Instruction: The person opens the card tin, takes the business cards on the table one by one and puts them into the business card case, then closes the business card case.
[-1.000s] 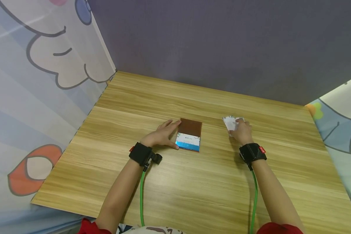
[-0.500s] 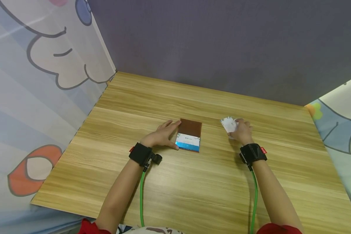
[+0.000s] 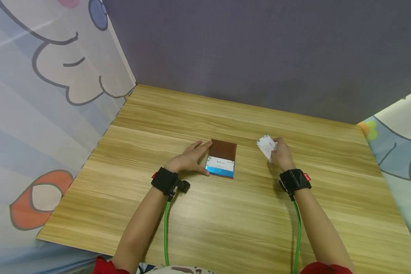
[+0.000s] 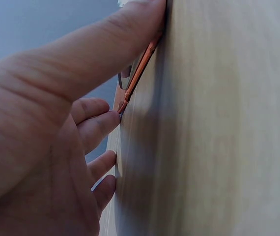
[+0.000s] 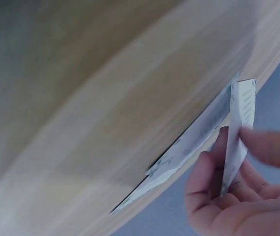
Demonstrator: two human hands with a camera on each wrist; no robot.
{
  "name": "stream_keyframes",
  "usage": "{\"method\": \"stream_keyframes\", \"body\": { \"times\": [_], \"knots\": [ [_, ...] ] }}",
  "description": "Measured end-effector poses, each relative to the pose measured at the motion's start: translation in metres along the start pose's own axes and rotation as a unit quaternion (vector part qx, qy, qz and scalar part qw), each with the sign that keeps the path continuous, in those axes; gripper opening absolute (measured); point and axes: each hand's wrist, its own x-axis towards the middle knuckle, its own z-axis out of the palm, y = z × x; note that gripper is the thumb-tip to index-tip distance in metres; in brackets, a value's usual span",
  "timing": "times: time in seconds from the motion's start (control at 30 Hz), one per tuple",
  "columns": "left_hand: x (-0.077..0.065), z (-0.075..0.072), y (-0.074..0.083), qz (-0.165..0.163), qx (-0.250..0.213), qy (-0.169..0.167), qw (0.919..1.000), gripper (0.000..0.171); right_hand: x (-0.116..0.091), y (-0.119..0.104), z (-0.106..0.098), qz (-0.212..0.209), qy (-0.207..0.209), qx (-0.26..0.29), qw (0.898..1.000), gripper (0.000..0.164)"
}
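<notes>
Thumb and fingers of my right hand [image 3: 282, 155] pinch a small white printed card [image 3: 265, 144], held tilted. In the right wrist view the pinched card [image 5: 243, 105] stands on edge above other white cards [image 5: 191, 142] lying flat on the table. My left hand [image 3: 190, 158] is spread along the left side of a brown card holder [image 3: 222, 149]; its thumb is at the lower corner and its index finger at the upper one. Across the holder's lower half lies a white panel with a blue band [image 3: 220, 165]. The left wrist view shows the holder's thin orange-brown edge [image 4: 139, 73] behind the thumb.
The wood-grain table [image 3: 226, 213] runs back to a dark grey panel [image 3: 246, 53]. A cartoon-print curtain [image 3: 54, 125] hangs at the left. From both wrist straps, green cables [image 3: 166, 232] trail toward the person's body.
The right hand's fingers have closed on the card; it has turned and lifted slightly to the left, away from the cards beneath. The left hand and the holder have not moved.
</notes>
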Motion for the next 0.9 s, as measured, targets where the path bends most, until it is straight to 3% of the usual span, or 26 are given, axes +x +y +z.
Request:
{"method": "stream_keyframes", "body": {
  "times": [0.27,0.5,0.9],
  "knots": [
    [-0.001,-0.001,0.001,0.001,0.001,0.001,1.0000,0.111,-0.006,-0.008,0.000,-0.025,0.040,0.002,0.999,0.042],
    [0.000,0.000,0.001,-0.001,-0.003,0.001,1.0000,0.110,-0.009,-0.026,0.005,-0.044,0.036,0.009,0.998,0.040],
    [0.000,0.000,0.001,0.000,-0.006,0.000,1.0000,0.110,-0.015,-0.053,0.023,-0.123,0.045,0.009,0.991,0.036]
  ]
}}
